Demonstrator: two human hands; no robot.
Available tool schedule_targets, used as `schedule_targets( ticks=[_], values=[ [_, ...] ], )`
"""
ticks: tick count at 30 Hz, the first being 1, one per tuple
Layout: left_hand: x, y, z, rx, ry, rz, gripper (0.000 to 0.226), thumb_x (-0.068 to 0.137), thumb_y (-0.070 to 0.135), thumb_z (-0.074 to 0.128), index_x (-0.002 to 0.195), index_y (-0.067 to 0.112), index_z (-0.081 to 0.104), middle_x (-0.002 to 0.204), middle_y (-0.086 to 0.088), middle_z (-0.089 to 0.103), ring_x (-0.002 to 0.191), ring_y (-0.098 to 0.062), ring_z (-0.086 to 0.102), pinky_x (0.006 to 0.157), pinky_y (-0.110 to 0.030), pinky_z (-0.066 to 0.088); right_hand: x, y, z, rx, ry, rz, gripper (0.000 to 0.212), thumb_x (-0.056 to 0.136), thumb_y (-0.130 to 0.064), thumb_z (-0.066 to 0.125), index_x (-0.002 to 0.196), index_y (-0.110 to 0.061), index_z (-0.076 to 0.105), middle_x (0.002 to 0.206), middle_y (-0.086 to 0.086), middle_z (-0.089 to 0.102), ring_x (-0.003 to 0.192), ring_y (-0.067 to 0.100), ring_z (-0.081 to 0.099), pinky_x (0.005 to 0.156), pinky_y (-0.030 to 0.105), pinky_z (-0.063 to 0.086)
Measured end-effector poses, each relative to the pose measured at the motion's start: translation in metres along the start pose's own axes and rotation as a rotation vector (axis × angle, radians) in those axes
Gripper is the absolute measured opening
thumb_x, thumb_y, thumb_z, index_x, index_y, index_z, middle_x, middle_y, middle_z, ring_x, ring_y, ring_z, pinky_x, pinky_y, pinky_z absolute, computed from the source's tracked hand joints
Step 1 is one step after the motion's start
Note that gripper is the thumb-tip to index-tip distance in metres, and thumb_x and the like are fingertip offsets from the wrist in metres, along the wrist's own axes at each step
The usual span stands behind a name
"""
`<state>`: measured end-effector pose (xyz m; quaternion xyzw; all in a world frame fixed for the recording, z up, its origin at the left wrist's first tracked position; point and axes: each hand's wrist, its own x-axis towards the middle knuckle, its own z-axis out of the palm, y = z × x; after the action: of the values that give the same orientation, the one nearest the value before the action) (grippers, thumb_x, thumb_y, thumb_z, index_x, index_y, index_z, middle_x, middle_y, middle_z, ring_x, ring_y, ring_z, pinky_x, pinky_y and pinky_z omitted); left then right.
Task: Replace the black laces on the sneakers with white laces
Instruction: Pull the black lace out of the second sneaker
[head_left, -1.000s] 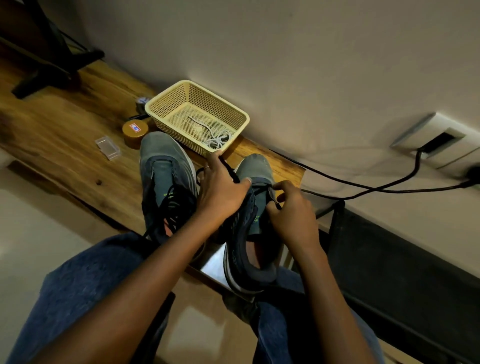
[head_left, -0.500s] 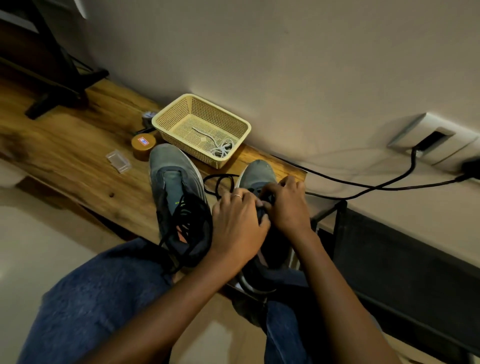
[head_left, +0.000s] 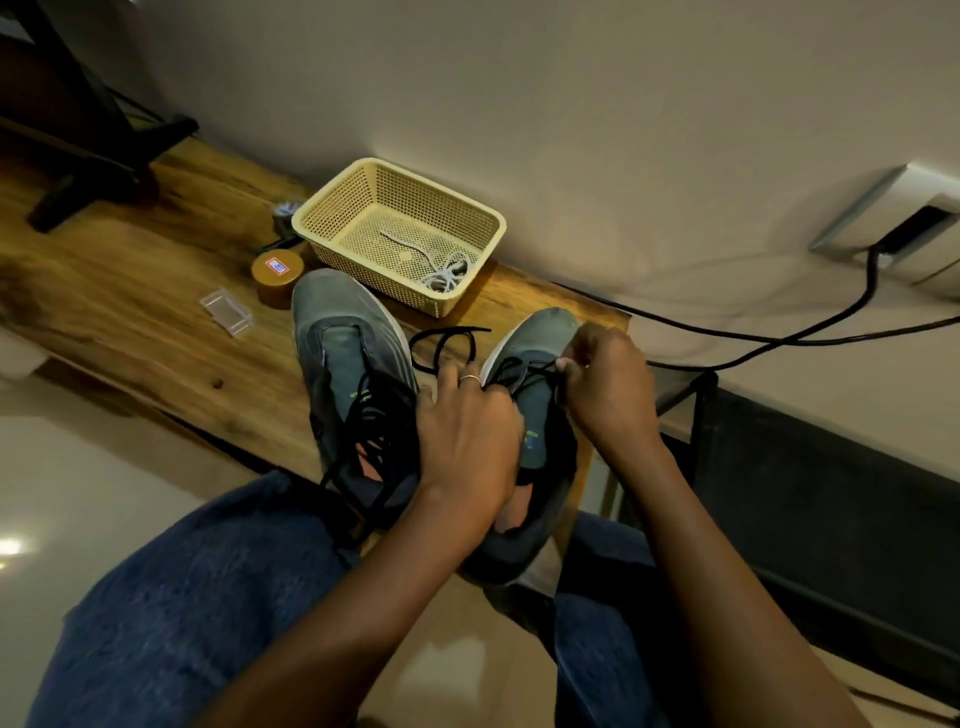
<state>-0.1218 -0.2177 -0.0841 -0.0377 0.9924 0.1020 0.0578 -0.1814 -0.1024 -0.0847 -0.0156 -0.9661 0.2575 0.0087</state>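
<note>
While both hands (head_left: 540, 410) pinch it, black lace (head_left: 447, 345) loops ahead.

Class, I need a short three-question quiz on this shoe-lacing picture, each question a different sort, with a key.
1. True or false: the white laces lie in the basket.
2. Which shoe are both hands working on: A the left shoe, B the right shoe?
3. Fill in: the right hand pinches a ____ lace.

Key: 1 true. 2 B. 3 black; the left hand rests on the same shoe.
</note>
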Motion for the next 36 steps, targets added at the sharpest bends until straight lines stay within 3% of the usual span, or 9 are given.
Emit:
schedule_targets(
  ticks=[2, 5, 9, 14, 20, 23, 28, 33, 36],
  values=[
    [0.0, 0.001, 0.001, -0.013, -0.006, 0.006, 0.034, 0.099, 0.031, 0.042, 0.122, 0.013, 0.06, 0.145, -0.008, 0.039, 0.136, -0.026, 0.027, 0.1, -0.038, 0.035, -0.004, -0.001, 0.0, 0.002, -0.1, -0.056, 0.01, 0.085, -0.02, 0.069, 0.091, -0.017, 0.061, 0.108, 0.01, 0.057, 0.099, 0.026, 0.056, 0.075, 0.032, 0.044],
    [0.003, 0.001, -0.001, -0.014, -0.01, -0.008, 0.041, 0.102, 0.037, 0.034, 0.12, 0.014, 0.061, 0.142, -0.007, 0.044, 0.135, -0.025, 0.029, 0.099, -0.038, 0.036, -0.008, -0.004, 0.002, -0.141, -0.214, -0.144, 0.029, 0.082, -0.03, 0.072, 0.108, -0.02, 0.063, 0.12, 0.006, 0.051, 0.114, 0.025, 0.044, 0.088, 0.037, 0.045],
    [0.006, 0.0, -0.005, 0.008, -0.001, -0.036, 0.043, 0.102, 0.037, 0.031, 0.112, 0.013, 0.066, 0.128, -0.007, 0.055, 0.13, -0.024, 0.034, 0.094, -0.037, 0.037, -0.008, -0.008, 0.001, -0.214, -0.082, -0.167, 0.016, 0.091, -0.031, 0.061, 0.098, -0.017, 0.064, 0.113, 0.003, 0.056, 0.112, 0.026, 0.042, 0.081, 0.035, 0.034],
    [0.003, 0.004, -0.007, -0.001, -0.017, -0.038, 0.042, 0.102, 0.036, 0.032, 0.109, 0.013, 0.066, 0.122, -0.006, 0.06, 0.129, -0.023, 0.035, 0.096, -0.039, 0.036, -0.005, -0.005, -0.008, -0.149, 0.13, 0.011, 0.013, 0.093, -0.029, 0.059, 0.094, -0.017, 0.062, 0.119, 0.005, 0.052, 0.114, 0.028, 0.038, 0.08, 0.038, 0.022],
    [0.001, 0.001, -0.005, -0.005, -0.03, -0.034, 0.043, 0.102, 0.037, 0.032, 0.112, 0.013, 0.065, 0.123, -0.007, 0.061, 0.133, -0.023, 0.034, 0.1, -0.039, 0.035, -0.011, -0.011, -0.004, -0.254, -0.168, -0.066, 0.019, 0.087, -0.04, 0.064, 0.101, -0.027, 0.066, 0.126, -0.002, 0.047, 0.123, 0.026, 0.026, 0.084, 0.041, 0.021],
    [0.001, 0.001, -0.006, -0.013, -0.022, -0.05, 0.044, 0.102, 0.036, 0.032, 0.105, 0.01, 0.068, 0.118, -0.008, 0.064, 0.134, -0.024, 0.035, 0.099, -0.039, 0.036, -0.009, -0.011, -0.002, -0.282, -0.079, -0.074, 0.013, 0.09, -0.035, 0.061, 0.097, -0.025, 0.065, 0.121, -0.002, 0.049, 0.12, 0.026, 0.028, 0.081, 0.04, 0.019],
    [0.001, 0.002, -0.009, -0.027, -0.01, -0.062, 0.042, 0.102, 0.034, 0.033, 0.101, 0.01, 0.068, 0.114, -0.009, 0.066, 0.131, -0.024, 0.038, 0.096, -0.039, 0.036, -0.007, -0.011, -0.007, -0.081, 0.271, 0.073, 0.007, 0.094, -0.024, 0.055, 0.1, -0.022, 0.058, 0.119, 0.0, 0.051, 0.114, 0.025, 0.033, 0.085, 0.042, 0.02],
    [0.001, 0.0, -0.01, -0.026, -0.02, -0.055, 0.041, 0.102, 0.035, 0.034, 0.1, 0.01, 0.067, 0.112, -0.009, 0.065, 0.128, -0.025, 0.04, 0.094, -0.038, 0.037, -0.01, -0.012, -0.003, -0.199, -0.113, -0.041, 0.025, 0.091, -0.038, 0.056, 0.115, -0.03, 0.055, 0.13, -0.001, 0.046, 0.124, 0.029, 0.025, 0.097, 0.048, 0.029],
    [0.001, 0.0, -0.011, -0.019, -0.026, -0.049, 0.038, 0.102, 0.033, 0.035, 0.099, 0.011, 0.066, 0.108, -0.008, 0.065, 0.122, -0.025, 0.043, 0.091, -0.038, 0.039, -0.011, -0.01, -0.001, -0.263, -0.196, -0.072, 0.025, 0.091, -0.04, 0.058, 0.114, -0.029, 0.062, 0.126, -0.001, 0.049, 0.121, 0.029, 0.025, 0.096, 0.05, 0.031]
  ],
)
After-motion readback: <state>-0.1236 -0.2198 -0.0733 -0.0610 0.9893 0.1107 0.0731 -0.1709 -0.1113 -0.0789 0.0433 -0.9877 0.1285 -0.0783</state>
